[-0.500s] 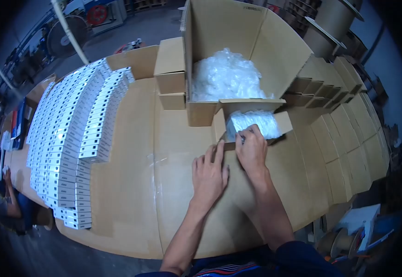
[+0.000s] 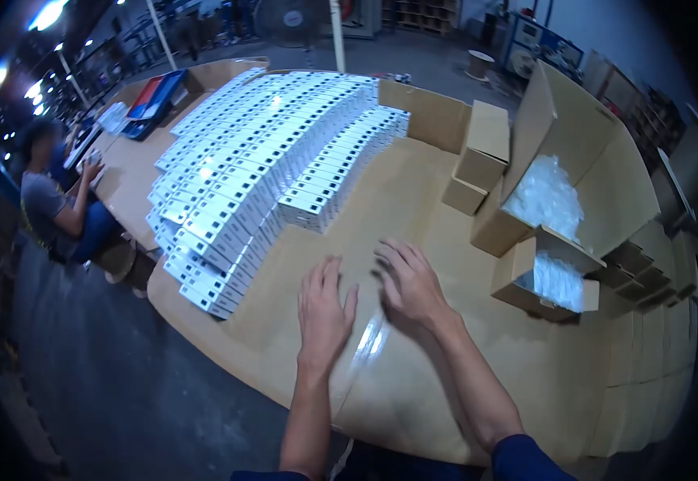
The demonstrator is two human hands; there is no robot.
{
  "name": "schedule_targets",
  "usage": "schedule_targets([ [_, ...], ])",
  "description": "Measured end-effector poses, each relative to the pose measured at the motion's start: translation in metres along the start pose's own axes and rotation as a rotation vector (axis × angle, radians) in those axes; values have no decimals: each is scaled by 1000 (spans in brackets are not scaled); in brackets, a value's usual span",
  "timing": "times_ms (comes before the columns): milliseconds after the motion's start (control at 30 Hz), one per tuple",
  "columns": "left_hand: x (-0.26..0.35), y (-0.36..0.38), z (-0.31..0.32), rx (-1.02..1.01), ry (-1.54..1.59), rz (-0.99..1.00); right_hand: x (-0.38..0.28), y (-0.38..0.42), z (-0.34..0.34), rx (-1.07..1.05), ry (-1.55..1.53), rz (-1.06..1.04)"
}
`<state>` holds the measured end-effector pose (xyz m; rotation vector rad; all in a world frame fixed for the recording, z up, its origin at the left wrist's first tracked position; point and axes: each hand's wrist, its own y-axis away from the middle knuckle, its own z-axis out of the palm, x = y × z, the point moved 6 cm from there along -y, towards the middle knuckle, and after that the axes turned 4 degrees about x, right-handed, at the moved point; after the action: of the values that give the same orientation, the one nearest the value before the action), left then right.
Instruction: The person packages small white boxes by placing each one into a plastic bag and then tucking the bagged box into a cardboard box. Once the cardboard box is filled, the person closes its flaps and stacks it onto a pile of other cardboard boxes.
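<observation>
My left hand [image 2: 325,309] is over the cardboard-covered table [image 2: 461,393], fingers stretched out and holding nothing. Beside it, my right hand [image 2: 414,280] is also free of any object, its fingers apart and slightly bent. Ahead of both hands lie long stacked rows of small white boxes [image 2: 260,160] with dark square marks. A shorter row of white boxes [image 2: 313,207] is nearest to my fingers, with a gap between. To the right stands a small open carton [image 2: 517,284] with clear plastic-wrapped contents [image 2: 557,282] inside.
A large open carton [image 2: 605,160] holds a heap of clear plastic bags [image 2: 548,196]. Closed brown boxes [image 2: 481,144] stand beside it, and more brown cartons [image 2: 645,353] line the right edge. At far left a seated person [image 2: 60,188] works near a blue-and-red tray [image 2: 152,104].
My hands have left the small carton and moved left toward the white boxes, my right hand opening. The view has turned left, bringing the seated person more fully into sight.
</observation>
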<state>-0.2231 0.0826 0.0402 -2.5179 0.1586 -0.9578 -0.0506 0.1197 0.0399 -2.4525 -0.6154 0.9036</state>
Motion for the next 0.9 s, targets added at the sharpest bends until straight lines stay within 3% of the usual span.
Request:
schedule_targets([
  [167, -53, -60, 1, 189, -103, 112, 4, -84, 73, -114, 73, -120],
  [367, -73, -76, 8, 129, -172, 133, 12, -109, 108, -277, 157, -65],
  [633, -89, -83, 4, 162, -288, 214, 5, -108, 104, -312, 165, -33],
  [833, -67, -62, -7, 249, -201, 214, 8, -115, 101, -479, 114, 40],
  [900, -49, -47, -9, 277, -114, 200, 7, -109, 78, -328, 49, 30],
])
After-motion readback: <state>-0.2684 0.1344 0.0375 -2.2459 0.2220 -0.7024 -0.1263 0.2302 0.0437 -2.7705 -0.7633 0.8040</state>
